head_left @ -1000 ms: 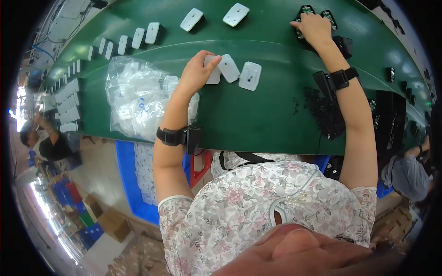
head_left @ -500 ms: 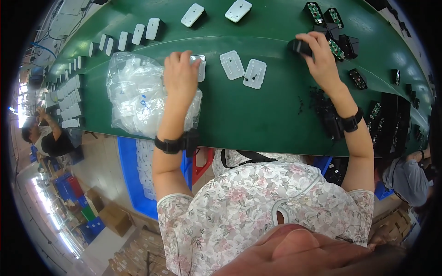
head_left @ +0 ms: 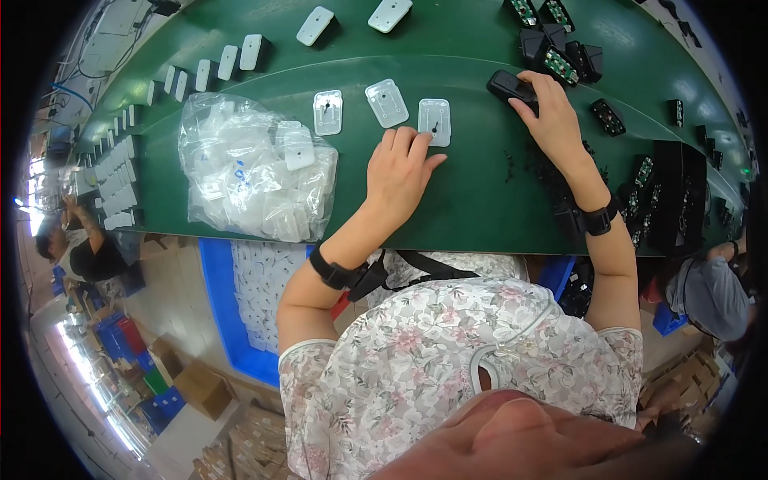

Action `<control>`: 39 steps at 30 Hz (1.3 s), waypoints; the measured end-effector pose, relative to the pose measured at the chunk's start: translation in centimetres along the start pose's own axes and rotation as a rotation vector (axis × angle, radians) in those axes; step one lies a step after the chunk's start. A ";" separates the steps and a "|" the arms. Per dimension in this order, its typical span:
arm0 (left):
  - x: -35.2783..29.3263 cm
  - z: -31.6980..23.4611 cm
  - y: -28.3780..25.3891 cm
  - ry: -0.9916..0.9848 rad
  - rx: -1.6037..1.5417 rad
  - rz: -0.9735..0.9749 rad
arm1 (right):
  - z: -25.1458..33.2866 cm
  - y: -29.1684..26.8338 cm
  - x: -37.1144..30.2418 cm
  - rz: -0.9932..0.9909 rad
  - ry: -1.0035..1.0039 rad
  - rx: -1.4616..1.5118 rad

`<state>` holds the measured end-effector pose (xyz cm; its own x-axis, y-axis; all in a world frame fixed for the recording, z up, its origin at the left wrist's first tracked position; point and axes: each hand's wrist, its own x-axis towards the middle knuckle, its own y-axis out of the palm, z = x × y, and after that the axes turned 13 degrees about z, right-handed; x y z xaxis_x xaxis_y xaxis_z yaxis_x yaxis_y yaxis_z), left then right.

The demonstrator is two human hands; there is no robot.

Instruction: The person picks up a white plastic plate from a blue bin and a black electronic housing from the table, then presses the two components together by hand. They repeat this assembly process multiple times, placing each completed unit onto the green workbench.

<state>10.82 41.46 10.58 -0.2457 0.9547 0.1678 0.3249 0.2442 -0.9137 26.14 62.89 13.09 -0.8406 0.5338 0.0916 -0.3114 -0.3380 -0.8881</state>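
My right hand (head_left: 552, 120) grips a small black plastic case (head_left: 512, 85) between thumb and fingers, just above the green table. My left hand (head_left: 398, 172) is open, palm down, with its thumb spread. Its fingertips reach the lower left corner of a white rounded plate (head_left: 442, 120), which has a small dark piece on it; whether they touch it I cannot tell. Two more plates, one tilted (head_left: 387, 103) and one upright (head_left: 328, 113), lie to the left. A clear plastic bag (head_left: 248, 180) full of white plates sits left of my left arm.
White-topped black units (head_left: 251, 53) stand in a row at the far left. Black cases with green circuit boards (head_left: 561, 66) cluster at the far right. Small black parts (head_left: 552, 172) are heaped by my right forearm. A blue bin (head_left: 220, 312) is below the table edge. Other people sit at both sides.
My left hand has moved right, from the leftmost plate beside the bag to the rightmost plate. My right hand still holds the black case, now turned so more of it shows.
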 end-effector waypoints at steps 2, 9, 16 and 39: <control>-0.1 -0.1 -0.8 0.069 -0.038 0.039 | -0.6 -0.2 -0.3 0.066 -0.021 -0.044; 4.5 2.9 -1.4 0.371 0.361 0.241 | -1.3 -0.3 -0.7 0.060 -0.117 -0.088; 6.7 0.9 1.1 0.170 -0.024 0.056 | 0.7 -1.4 -1.4 -0.030 -0.007 0.209; 4.4 -0.5 -2.5 0.163 -0.085 0.075 | 3.6 -3.0 2.2 -0.036 -0.185 0.109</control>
<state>9.41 45.11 13.83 -0.0686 0.9840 0.1646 0.4145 0.1782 -0.8925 23.66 62.24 17.59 -0.8919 0.3993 0.2125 -0.3806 -0.4088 -0.8295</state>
